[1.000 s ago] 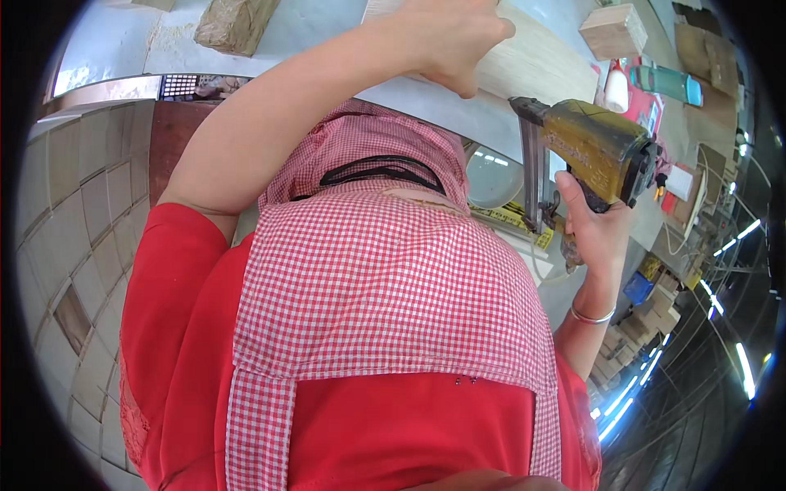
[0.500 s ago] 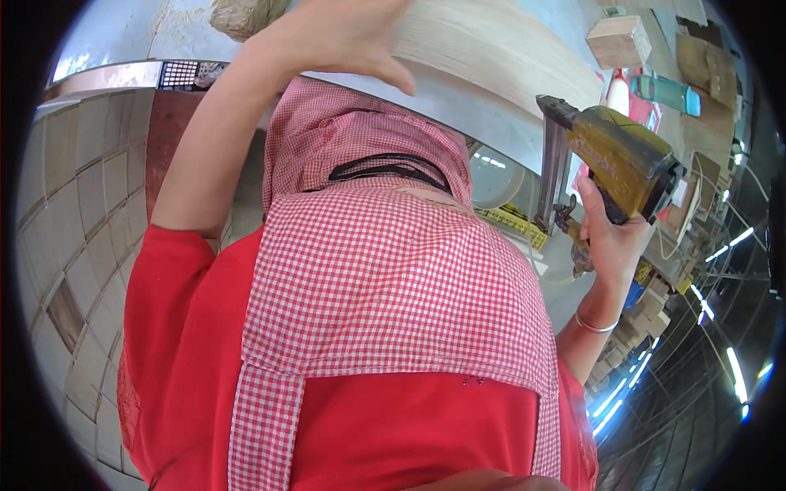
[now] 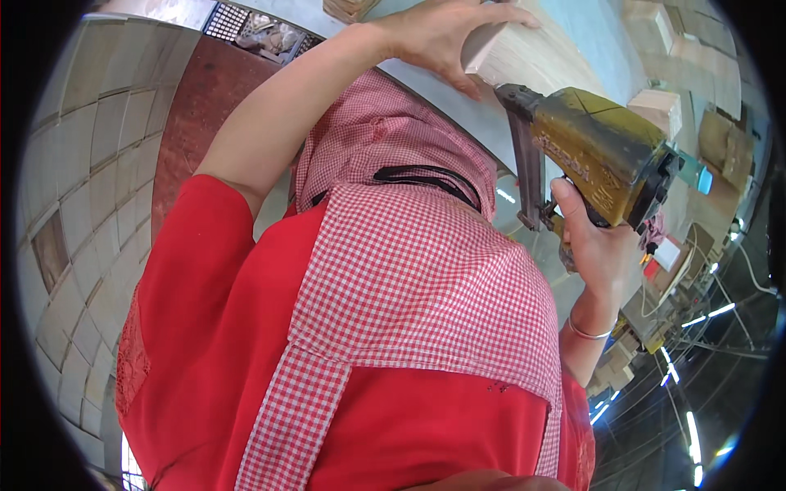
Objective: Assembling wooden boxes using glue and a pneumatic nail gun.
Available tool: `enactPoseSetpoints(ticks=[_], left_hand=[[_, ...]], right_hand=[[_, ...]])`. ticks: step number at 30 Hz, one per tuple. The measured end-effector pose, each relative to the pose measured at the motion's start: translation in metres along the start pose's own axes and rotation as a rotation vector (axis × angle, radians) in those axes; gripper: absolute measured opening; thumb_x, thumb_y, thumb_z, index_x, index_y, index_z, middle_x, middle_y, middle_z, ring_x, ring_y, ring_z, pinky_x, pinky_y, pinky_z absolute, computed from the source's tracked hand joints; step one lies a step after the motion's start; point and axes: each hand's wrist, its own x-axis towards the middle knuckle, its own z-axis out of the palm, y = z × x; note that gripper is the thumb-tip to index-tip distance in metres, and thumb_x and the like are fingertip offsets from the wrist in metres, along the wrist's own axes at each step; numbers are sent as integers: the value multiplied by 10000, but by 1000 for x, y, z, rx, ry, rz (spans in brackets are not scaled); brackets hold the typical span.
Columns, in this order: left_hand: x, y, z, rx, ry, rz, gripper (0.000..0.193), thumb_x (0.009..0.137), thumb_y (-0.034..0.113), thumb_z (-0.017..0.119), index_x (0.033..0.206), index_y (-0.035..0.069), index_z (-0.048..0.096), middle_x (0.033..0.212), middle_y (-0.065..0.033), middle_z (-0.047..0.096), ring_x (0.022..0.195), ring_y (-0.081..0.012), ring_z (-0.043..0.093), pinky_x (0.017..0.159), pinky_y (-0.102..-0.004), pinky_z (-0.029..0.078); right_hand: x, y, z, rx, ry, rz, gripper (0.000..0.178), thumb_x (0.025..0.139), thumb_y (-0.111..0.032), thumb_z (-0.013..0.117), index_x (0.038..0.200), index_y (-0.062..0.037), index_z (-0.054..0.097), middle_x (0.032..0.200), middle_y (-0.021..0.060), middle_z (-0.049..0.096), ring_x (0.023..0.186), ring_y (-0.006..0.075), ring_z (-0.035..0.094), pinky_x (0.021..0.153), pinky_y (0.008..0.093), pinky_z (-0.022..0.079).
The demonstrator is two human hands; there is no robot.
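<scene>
My left hand (image 3: 434, 37) grips the near end of a pale wooden piece (image 3: 544, 61) on the light worktable (image 3: 409, 72), thumb on the near side and fingers over the top. Whether the piece is a solid block or a box cannot be seen. In my right hand (image 3: 602, 245) is a worn yellow and black nail gun (image 3: 602, 151), fingers wrapped round its handle. Its nose points left, right beside the lower corner of the wooden piece; whether they touch is unclear. The fingers at the trigger are mostly hidden.
Another wooden block (image 3: 350, 6) lies beyond my left forearm, and one more (image 3: 657, 108) stands past the nail gun. A black plastic crate (image 3: 227, 22) is at the upper left. Stacked pale wooden pieces (image 3: 90, 164) line the left side. A teal bottle (image 3: 696, 176) shows at the right.
My left hand, blurred and open before, has moved right and closed on the end of the wooden piece. The nail gun has shifted left, its nose now at that piece. The view has turned.
</scene>
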Motion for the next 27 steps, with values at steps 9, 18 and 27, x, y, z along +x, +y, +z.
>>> enactPoseSetpoints(ticks=[9,18,27], left_hand=[[4,-6,4,-71,79,69,1079,534,376,918,1447,125,401,1441,-347,356,1383,-494,310,1136,-496,308],[4,28,8,465,70,-79,948,605,383,875,1402,103,444,1391,-312,442,1309,-474,419,1084,-516,374],[-19,-16,69,-18,231,77,1199,556,444,907,1485,12,286,1501,-230,358,1372,-389,374,1169,-455,292]], right_hand=[[6,-1,-1,-36,-22,40,348,842,-268,803,1049,-13,688,723,-6,649,518,42,522,454,204,399],[-4,0,0,-43,59,71,319,840,-246,806,1028,-13,696,719,0,653,528,44,528,454,206,404],[9,-4,-16,-99,35,-25,320,839,-207,807,1052,-1,685,752,-2,656,527,33,512,447,200,386]])
